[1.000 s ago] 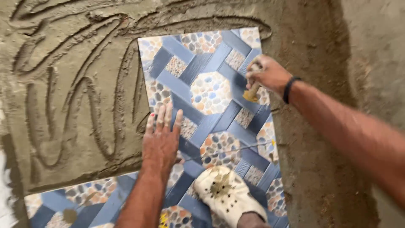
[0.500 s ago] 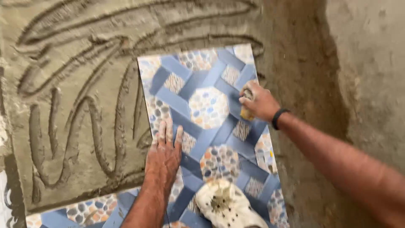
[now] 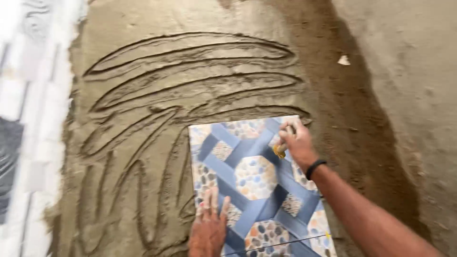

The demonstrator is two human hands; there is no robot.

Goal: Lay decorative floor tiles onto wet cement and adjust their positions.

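Down low in the view, a patterned tile (image 3: 252,181), blue bands around pebble-print hexagons, lies flat on a bed of wet mortar (image 3: 143,123) scored with curved grooves. The left hand (image 3: 209,226) rests palm-down on the tile's near left edge, fingers (image 3: 212,200) spread open and flat, gripping nothing, their tips on the tile face and partly over its border. The right hand (image 3: 297,143) sits at the tile's far right corner, its fingers curled closed around a small yellowish object (image 3: 279,151) pressed against the tile surface; what the object is cannot be told. A dark band (image 3: 315,167) circles the right wrist. Beyond the tile's right side runs darker, rougher ground (image 3: 362,123).
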